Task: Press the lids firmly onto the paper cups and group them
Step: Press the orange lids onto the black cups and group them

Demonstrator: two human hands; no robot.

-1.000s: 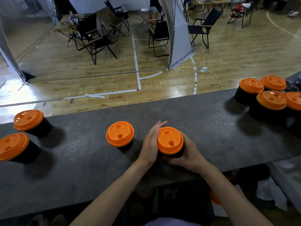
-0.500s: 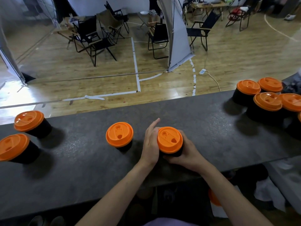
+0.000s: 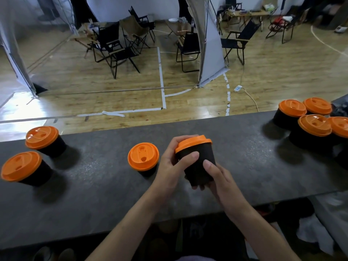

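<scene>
– how far along are you?
– about midway, i'd say. the cup [image 3: 199, 164] i'm working on is off the counter [image 3: 94, 194], tipped away from me, with its orange lid [image 3: 193, 143] on top. my left hand [image 3: 173, 166] wraps the upper wall just under the lid, thumb across the front. my right hand [image 3: 222, 179] holds the lower wall and base, thumb up the side. both are grasping it.
– is that lid seated?
– it looks level on the rim, but the far edge is hidden, so i can't swear to it.
– and the rest?
– at the far right a cluster [image 3: 313, 125] of at least four lidded cups stands close together. i take that as the grouped lot. just left of my hands a lone cup [image 3: 143, 156] stands lidded. well off to the left are a front cup [image 3: 21, 166] and a back cup [image 3: 41, 137]. whether those three are pressed tight i can't tell. i judge they're left to check and carry over, once this one joins the cluster.
</scene>
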